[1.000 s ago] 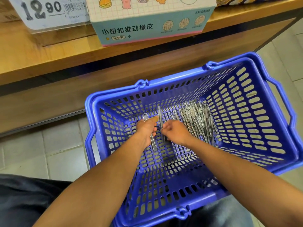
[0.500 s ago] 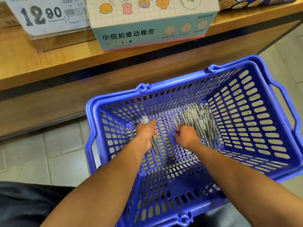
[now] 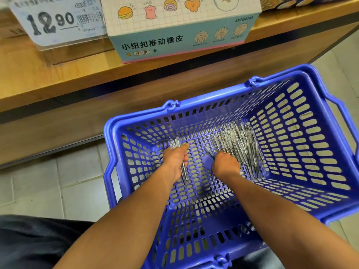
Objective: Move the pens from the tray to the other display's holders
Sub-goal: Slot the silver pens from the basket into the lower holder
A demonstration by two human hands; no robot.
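deep in a blue basket (image 3: 320,136) of slotted hard plastic, gathering pens. left hand (image 3: 174,158) wrapped round a small bundle of pens (image 3: 183,171), clear thin barrels sticking out above and below the fist. right hand (image 3: 225,164) curled at the near edge of the loose pile of pens (image 3: 239,140), seemingly pinching one dark-tipped pen; exact grip hard to tell. collecting step, judged early, with most pens left on the basket floor. next: pass the picked pen to the bundle, keep barrels parallel, avoid tips slipping through slots. beyond, a wooden shelf (image 3: 58,78), a pastel cardboard box (image 3: 180,41), a glossy price tag (image 3: 56,22). no holders in view.
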